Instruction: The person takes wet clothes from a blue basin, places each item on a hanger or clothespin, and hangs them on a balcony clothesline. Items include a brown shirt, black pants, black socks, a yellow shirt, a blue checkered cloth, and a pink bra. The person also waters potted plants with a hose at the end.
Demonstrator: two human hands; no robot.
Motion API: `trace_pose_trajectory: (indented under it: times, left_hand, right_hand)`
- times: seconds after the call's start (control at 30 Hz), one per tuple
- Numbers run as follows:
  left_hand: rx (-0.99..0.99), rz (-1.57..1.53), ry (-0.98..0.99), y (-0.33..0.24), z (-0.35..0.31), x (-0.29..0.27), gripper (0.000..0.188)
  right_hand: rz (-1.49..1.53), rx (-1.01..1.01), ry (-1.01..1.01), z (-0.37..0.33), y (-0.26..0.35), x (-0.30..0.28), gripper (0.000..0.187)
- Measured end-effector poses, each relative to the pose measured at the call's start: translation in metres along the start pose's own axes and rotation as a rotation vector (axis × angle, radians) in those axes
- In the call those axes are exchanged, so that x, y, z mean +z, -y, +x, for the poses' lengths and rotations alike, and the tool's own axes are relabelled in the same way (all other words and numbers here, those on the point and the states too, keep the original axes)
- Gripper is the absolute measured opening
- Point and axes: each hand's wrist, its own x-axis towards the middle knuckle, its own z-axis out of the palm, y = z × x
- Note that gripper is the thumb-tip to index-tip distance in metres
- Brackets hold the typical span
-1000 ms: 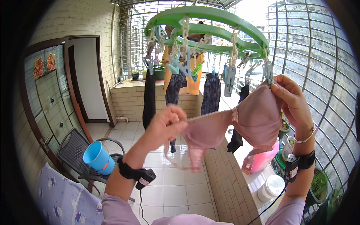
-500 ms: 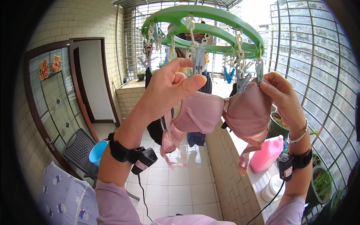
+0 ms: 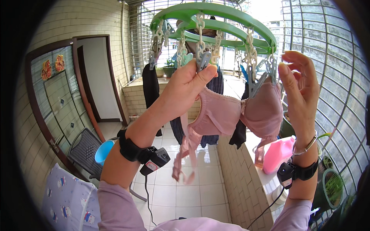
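A pink bra (image 3: 219, 113) hangs from a round green drying rack (image 3: 216, 13), its straps dangling below. My left hand (image 3: 185, 86) pinches a grey clothespin (image 3: 204, 61) on one of the rack's chains, just above the bra's left end. That end lies partly behind my fingers, so I cannot tell whether the clothespin grips it. My right hand (image 3: 302, 82) is open, its fingers curved and apart, just right of another grey clothespin (image 3: 271, 71). That one holds the bra's right cup at the top.
Dark clothes (image 3: 151, 84) hang from the rack's far side. On the right ledge stand a pink jug (image 3: 275, 154) and potted plants (image 3: 331, 184). A grey chair (image 3: 83, 148) bearing a blue bucket (image 3: 104, 152) and a patterned cover (image 3: 65, 196) stand at left. Window bars (image 3: 327, 77) line the right.
My left hand has closed on the clothespin above the bra's left end. My right hand has let go of the bra's right end and moved slightly right. The rack has shifted a little rightward.
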Motion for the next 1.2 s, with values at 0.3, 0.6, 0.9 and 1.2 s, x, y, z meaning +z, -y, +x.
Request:
trace_pose_trajectory:
  times: [0.3,0.6,0.9,1.2]
  left_hand:
    - [0.136,-0.051,0.091,0.018,0.001,-0.024,0.035]
    - [0.142,0.206,0.06,0.021,0.001,-0.059,0.036]
    - [-0.042,0.378,0.196,0.006,-0.01,-0.088,0.005]
    - [0.127,0.253,0.134,-0.002,-0.004,-0.081,0.004]
  right_hand:
    - [0.413,0.246,0.442,0.029,0.039,0.097,0.04]
    - [0.489,0.247,0.395,0.028,0.041,0.129,0.037]
    - [0.428,0.311,0.371,0.029,0.024,0.126,0.039]
    - [0.436,0.345,0.399,0.031,0.012,0.127,0.027]
